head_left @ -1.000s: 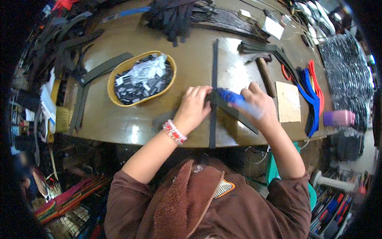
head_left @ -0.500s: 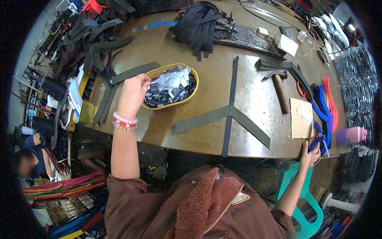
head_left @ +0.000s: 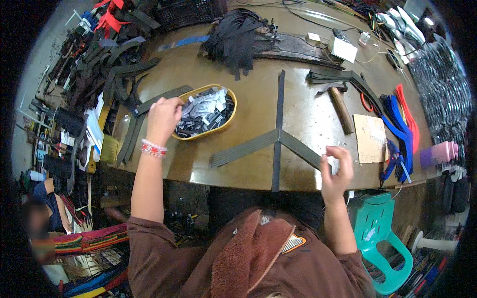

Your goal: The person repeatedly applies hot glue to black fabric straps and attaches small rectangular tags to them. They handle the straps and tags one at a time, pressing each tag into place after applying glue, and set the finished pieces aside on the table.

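Note:
My left hand (head_left: pixel 166 118) is closed, fingers curled together at the left rim of a yellow oval tub (head_left: pixel 204 134). Anything in its fingertips is too small or hidden to make out. Small black and white label-like pieces (head_left: pixel 206 109) fill the tub. A dark green strap (head_left: pixel 169 93) lies just beyond that hand. My right hand (head_left: pixel 339 169) is raised, thumb and fingers apart and empty, by the right end of a V-shaped green strap (head_left: pixel 246 147). That strap crosses a narrow black strip (head_left: pixel 277 169). A blue glue gun (head_left: pixel 395 161) lies farther right.
A hammer (head_left: pixel 342 111), a cardboard piece (head_left: pixel 370 139) and blue straps (head_left: pixel 403 129) lie on the right of the table. Black straps (head_left: pixel 233 42) are heaped at the back. A green plastic chair (head_left: pixel 375 223) stands below the table edge. Another person (head_left: pixel 59 208) is at far left.
My right hand has let go of the blue glue gun and moved left to the V-shaped strap's right end. The left hand stays beside the tub. The whole view has shifted slightly.

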`<action>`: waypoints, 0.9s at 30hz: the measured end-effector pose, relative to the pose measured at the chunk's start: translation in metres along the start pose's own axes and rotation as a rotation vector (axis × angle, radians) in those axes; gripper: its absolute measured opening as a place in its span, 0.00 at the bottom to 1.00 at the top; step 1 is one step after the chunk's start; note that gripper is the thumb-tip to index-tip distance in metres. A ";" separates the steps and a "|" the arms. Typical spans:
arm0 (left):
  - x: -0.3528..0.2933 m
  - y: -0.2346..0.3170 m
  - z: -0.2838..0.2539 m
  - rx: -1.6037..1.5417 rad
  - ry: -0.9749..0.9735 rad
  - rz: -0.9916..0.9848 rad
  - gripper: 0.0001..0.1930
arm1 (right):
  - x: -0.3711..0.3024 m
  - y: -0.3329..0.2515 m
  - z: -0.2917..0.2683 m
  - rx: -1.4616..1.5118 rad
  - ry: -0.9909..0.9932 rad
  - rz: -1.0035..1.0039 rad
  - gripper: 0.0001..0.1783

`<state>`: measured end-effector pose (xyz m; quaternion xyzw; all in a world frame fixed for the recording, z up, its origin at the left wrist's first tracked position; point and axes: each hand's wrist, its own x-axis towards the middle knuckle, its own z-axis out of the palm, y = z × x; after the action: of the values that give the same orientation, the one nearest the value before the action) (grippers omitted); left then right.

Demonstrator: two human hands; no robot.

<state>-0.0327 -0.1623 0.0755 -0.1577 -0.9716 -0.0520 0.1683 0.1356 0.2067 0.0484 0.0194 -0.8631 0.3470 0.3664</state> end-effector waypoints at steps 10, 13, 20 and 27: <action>-0.026 0.101 -0.001 -1.446 -0.288 -0.212 0.14 | 0.034 -0.047 0.083 0.691 -0.640 0.543 0.12; -0.033 0.124 0.006 -1.610 -0.296 -0.278 0.10 | 0.035 -0.040 0.094 0.994 -0.700 0.715 0.13; -0.022 0.118 0.012 -1.590 0.219 -0.428 0.07 | 0.075 -0.023 0.130 0.492 -0.484 0.423 0.16; -0.025 0.144 0.043 -1.410 -0.286 -0.223 0.11 | 0.100 -0.002 0.110 0.077 -0.253 -0.055 0.21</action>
<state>0.0229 -0.0268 0.0336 -0.1339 -0.7299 -0.6616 -0.1082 -0.0051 0.1594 0.0598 0.1009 -0.8876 0.3645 0.2628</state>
